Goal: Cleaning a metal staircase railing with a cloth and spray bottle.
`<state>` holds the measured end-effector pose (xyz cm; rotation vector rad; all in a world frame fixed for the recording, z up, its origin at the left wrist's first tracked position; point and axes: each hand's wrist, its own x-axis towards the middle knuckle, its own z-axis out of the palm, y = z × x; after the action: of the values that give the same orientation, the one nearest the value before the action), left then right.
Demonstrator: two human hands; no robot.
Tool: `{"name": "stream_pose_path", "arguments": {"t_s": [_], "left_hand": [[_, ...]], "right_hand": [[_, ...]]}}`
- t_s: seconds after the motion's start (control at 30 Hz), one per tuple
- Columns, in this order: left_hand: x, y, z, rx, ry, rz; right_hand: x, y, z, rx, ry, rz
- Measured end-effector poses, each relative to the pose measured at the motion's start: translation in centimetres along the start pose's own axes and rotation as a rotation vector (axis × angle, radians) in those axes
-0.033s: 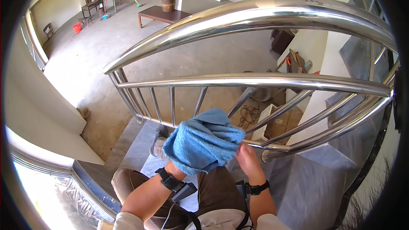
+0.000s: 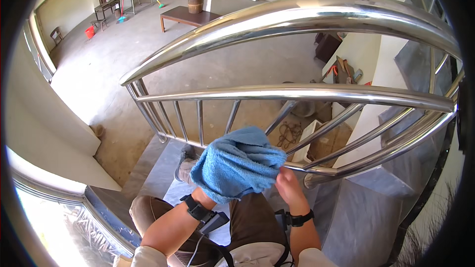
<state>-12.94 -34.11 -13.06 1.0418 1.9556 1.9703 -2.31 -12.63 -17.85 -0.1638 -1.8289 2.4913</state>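
A blue terry cloth (image 2: pixel 237 163) is bunched in front of me, draped over my left hand (image 2: pixel 204 197). Only the wrist end of that hand shows; its fingers are hidden beneath the fabric. At the cloth's right edge, my right hand (image 2: pixel 288 186) pinches the fabric with curled fingers. Just beyond the cloth stands a polished metal stair railing, with a thick top rail (image 2: pixel 297 17), a thinner middle rail (image 2: pixel 297 92) and slanted bars. Whether the cloth touches the lower rail (image 2: pixel 316 170) I cannot tell.
Grey marble steps (image 2: pixel 366 212) lie below and to the right. Past the railing are a white crate (image 2: pixel 308 141), a coiled rope (image 2: pixel 289 134) and a low brown table (image 2: pixel 185 17) bearing a wooden bucket (image 2: pixel 195 4). A red bucket (image 2: pixel 89 32) stands at the far left.
The cloth's right edge and my right hand have shifted very slightly to the right. Everything else looks the same.
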Motion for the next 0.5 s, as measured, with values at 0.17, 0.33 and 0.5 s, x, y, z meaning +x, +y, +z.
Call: {"name": "stream_pose_path", "arguments": {"t_s": [0.17, 0.33, 0.5], "left_hand": [[0.1, -1.0, 1.2, -0.073, 0.008, -0.001], [-1.4, -5.0, 1.7, -1.233, 0.081, -0.608], [-1.4, -4.3, 1.9, -1.431, 0.113, -0.593]], "right_hand": [[-0.6, -2.7, -0.3, 0.131, 0.166, 0.119], [-1.1, -6.1, -1.0, 0.218, 0.349, -0.275], [-1.4, -6.8, -1.5, -0.109, 0.307, -0.165]]}}
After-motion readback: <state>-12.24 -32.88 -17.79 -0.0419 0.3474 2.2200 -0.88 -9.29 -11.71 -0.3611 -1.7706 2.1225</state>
